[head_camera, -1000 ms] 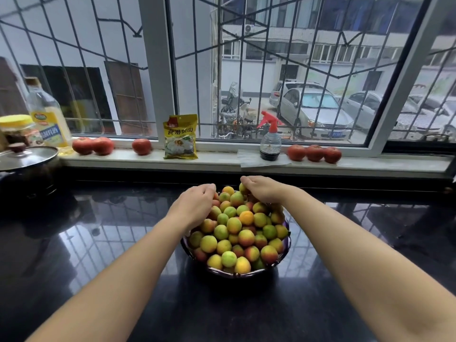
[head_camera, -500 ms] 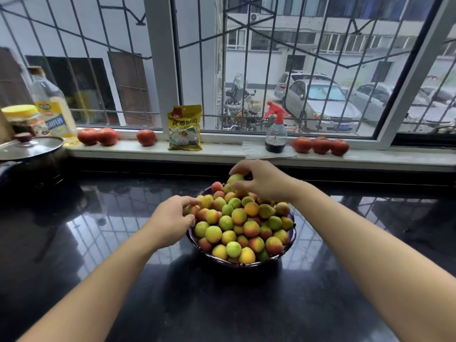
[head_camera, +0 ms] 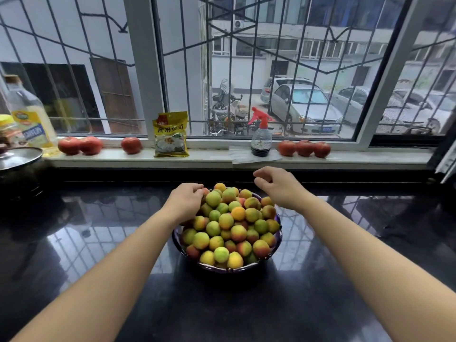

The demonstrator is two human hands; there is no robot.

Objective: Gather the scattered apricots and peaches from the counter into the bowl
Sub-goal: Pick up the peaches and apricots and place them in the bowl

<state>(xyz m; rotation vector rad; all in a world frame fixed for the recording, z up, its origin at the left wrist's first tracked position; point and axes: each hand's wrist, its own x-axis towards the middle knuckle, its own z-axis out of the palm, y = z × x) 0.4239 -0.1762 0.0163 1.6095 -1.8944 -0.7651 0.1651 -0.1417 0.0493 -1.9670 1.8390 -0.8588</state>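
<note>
Over the bowl's far rim my right hand hovers, fingers loosely curled, holding nothing; my left hand curls against the heaped apricots (its hold is hidden). Bare black counter surrounds the bowl.

Fruit: mixed green, yellow, orange, many with red blush. Bowl: dark purple rim. Counter: glossy black, pale window-grid reflections. Sill: white. Tomatoes: red. Packet: yellow, red top, dark lettering, white-green picture. Spray bottle: red trigger, clear body, dark liquid. Oil bottle: pale yellow, yellow-blue label. Window bars: dark grey.
</note>
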